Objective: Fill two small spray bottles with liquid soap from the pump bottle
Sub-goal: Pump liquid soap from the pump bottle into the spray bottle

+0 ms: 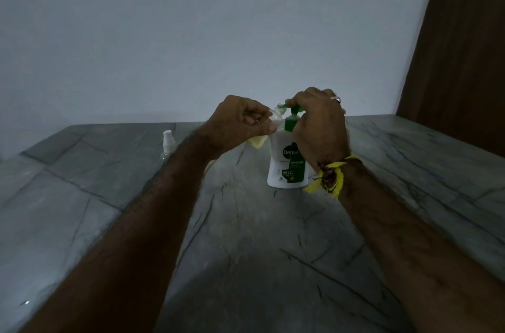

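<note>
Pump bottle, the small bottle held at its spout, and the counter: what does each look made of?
Pump bottle: opaque white plastic, smooth with a slight sheen, printed green label, green plastic pump head.
Small bottle in the left hand: clear, probably thin plastic; the yellowish content shows through its wall.
Counter: grey stone or stone-look tile, dark veins and joint lines, dull polish; which one is unclear.

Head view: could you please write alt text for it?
A right hand presses the pump bottle head while the left hand holds a small spray bottle at its nozzle. A second spray bottle stands on the marble counter.
</note>
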